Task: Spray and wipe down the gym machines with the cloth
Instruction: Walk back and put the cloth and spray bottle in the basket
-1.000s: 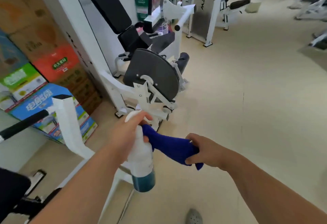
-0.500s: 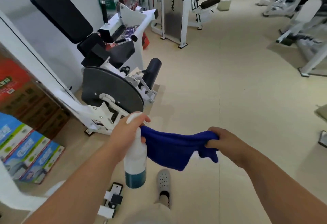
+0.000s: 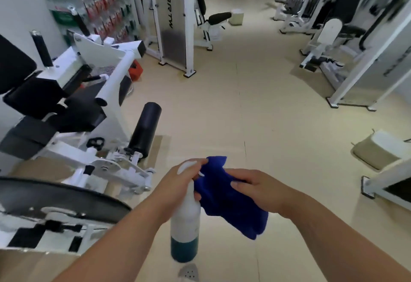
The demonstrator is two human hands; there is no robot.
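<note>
While the left hand (image 3: 178, 187) fingers clasp the white spray bottle (image 3: 185, 219), the right hand (image 3: 260, 189) fingers pinch the crumpled blue cloth (image 3: 224, 201).

The floor (image 3: 255, 103) is a pale beige sheet surface with thin seams. A white wall (image 3: 22, 3) runs along the left. Shrink-wrapped packs (image 3: 100, 7) with red and green labels are stacked against it. A red-orange crate (image 3: 136, 70) sits on the floor below the packs. A flat cardboard sheet (image 3: 156, 148) lies on the floor. A beige stool (image 3: 236, 16) stands far back; a beige cushion (image 3: 378, 150) lies at right. A grey perforated shoe toe (image 3: 189, 272) shows at the bottom edge.
</note>
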